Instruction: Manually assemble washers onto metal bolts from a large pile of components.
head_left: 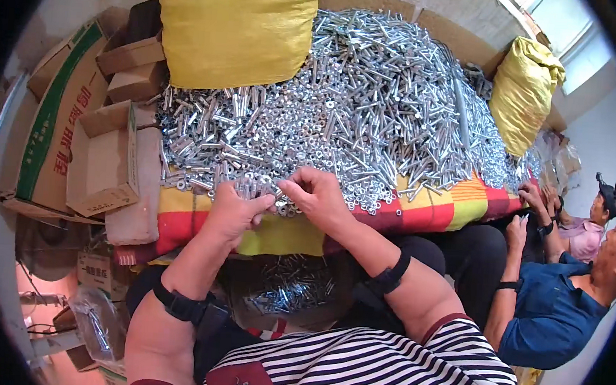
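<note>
Silver metal fasteners (391,102), loose in one broad heap, cover most of the work surface; long bolts dominate right of centre, nuts (305,118) collect nearer the middle. Co-worker in a blue shirt (547,313) seated at right, hands near the same edge. Checked cloth (426,214), red, yellow and maroon, shows along the near side, beneath the heap. Large yellow sack (236,33) stands at the far left of the pile; smaller yellow sack (525,96) at the far right. Open cardboard box (102,159) to the left. Below the cloth's edge, between the forearms, more bolts (291,287) lie together.

Left hand (233,205) at the heap's near edge: fingers curled, thumb reaching rightward. Bright pieces show beside the fingers; cannot tell whether gripped or lying behind. Right hand (315,196) just beside it, thumb and forefinger drawn close; anything between them too small to tell. Few washers (372,208) rest at the heap's edge, right of that hand.

Step in hand, as judged: fingertip handling of small metal pieces. Next move probably calls for a light, exact pinch and a steady left hand.
</note>
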{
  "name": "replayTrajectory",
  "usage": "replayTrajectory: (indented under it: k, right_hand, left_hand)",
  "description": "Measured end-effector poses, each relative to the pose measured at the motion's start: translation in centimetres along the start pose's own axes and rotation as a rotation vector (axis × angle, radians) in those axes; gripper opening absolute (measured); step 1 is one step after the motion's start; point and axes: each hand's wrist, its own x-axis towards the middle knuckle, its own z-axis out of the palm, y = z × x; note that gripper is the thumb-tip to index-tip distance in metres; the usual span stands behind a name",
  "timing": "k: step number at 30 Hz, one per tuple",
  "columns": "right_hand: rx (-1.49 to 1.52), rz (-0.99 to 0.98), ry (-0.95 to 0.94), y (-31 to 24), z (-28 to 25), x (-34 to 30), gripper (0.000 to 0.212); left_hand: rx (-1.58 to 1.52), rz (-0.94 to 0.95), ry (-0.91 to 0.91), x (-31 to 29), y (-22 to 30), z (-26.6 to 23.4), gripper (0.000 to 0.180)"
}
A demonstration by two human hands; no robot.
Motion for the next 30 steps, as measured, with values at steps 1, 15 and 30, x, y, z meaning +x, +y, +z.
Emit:
replayTrajectory:
  k: [1,15,30]
  right_hand:
    - [-0.050,0.052,-0.025,-0.1,0.0,0.2,0.021]
    - [0.129,-0.161,0.029,-1.5,0.6,-2.9,0.024]
    - [-0.871,-0.569,-0.098,0.9,0.6,0.0,0.010]
  left_hand:
    - [0.110,0.084,0.067,0.5,-0.6,0.0,0.016]
    - [0.251,0.079,0.080,-0.2,-0.2,-2.7,0.012]
    - [0.180,-0.035,0.007,-1.5,-0.6,-1.7,0.009]
